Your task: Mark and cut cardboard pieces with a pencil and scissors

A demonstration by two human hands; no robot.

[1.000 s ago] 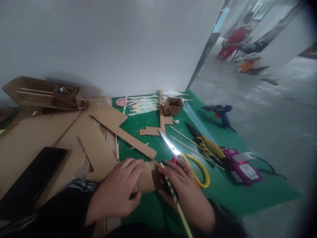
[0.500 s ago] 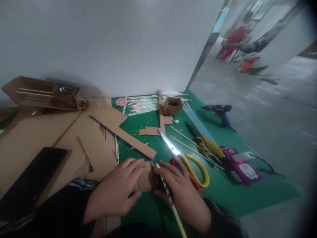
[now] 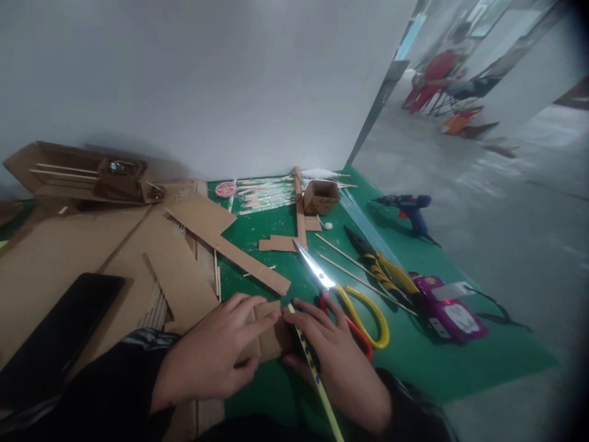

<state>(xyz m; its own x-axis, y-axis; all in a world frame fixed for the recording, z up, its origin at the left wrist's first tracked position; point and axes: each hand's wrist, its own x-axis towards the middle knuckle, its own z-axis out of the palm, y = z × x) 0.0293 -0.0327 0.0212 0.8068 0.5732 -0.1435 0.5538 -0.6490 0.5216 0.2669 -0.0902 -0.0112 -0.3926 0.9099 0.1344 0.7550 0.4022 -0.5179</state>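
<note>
My left hand [image 3: 218, 350] is closed on a small folded piece of cardboard [image 3: 273, 337], fingers across its top and thumb at the near edge. My right hand [image 3: 338, 362] is at the cardboard's right side. A long yellow pencil with dark spots [image 3: 317, 379] is held in its fingers and slants down toward me. The underside of the cardboard is hidden. Just beyond the right hand lie scissors [image 3: 329, 283] with one yellow and one red handle loop, partly covered by the fingers.
Cardboard sheets [image 3: 119, 245] and a black phone [image 3: 62, 337] lie at left. On the green tabletop [image 3: 483, 368] are pliers [image 3: 381, 267], a purple device [image 3: 448, 313], a blue glue gun [image 3: 409, 212], thin sticks [image 3: 267, 193] and a cardboard box [image 3: 321, 197]. A person [image 3: 439, 70] sits far back.
My left fingers have shifted right over the cardboard, the index finger stretching toward its right edge. The cardboard has turned slightly, and the pencil has moved a little left with my right hand.
</note>
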